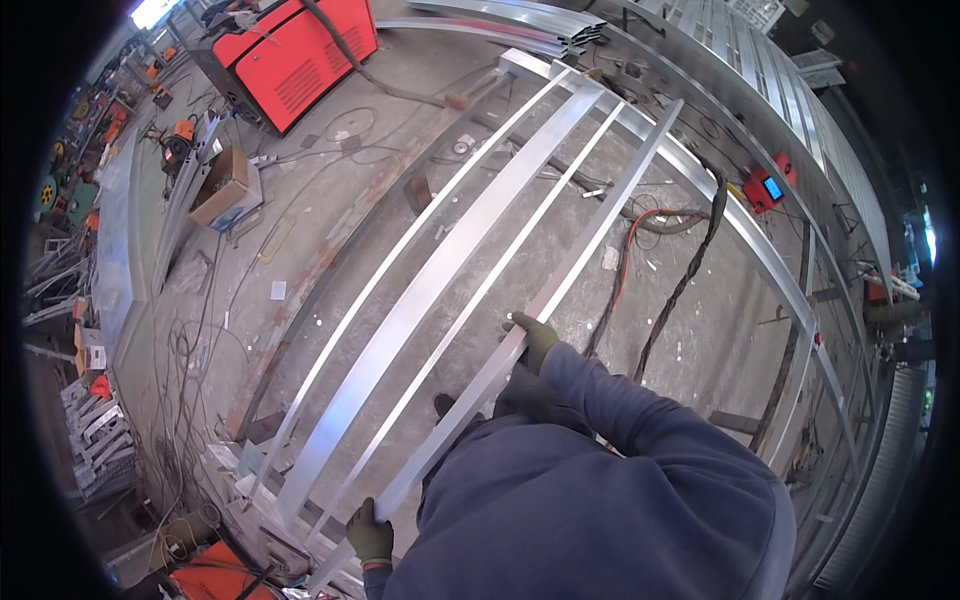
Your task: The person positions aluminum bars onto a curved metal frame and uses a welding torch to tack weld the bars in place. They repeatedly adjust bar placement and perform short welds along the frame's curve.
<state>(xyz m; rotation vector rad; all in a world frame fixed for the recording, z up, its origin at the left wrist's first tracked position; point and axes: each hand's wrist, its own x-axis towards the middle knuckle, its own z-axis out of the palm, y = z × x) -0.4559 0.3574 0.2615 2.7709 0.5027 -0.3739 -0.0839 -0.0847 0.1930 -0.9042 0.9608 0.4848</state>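
Two gloved hands, left [369, 533] and right [534, 338], each clenched around one long metal bar [560, 275] lying across frame [760, 250]; three more parallel bars alongside; one red machine [300, 50] on floor.

— What is the long silvery square tube [560, 270] made of?

— Bare metal, smooth with a dull satin sheen, like the other pale metal bars [420, 290] of the frame beside it.

— And the hands?

— The left hand [370, 535] and right hand [535, 340] wear dark green knitted cloth gloves, matt; the blue sleeve [620, 400] is soft matt cloth.

— The floor?

— The grey concrete floor [330, 210] looks rough and dusty. The red welding machine [300, 50] has glossy painted metal.
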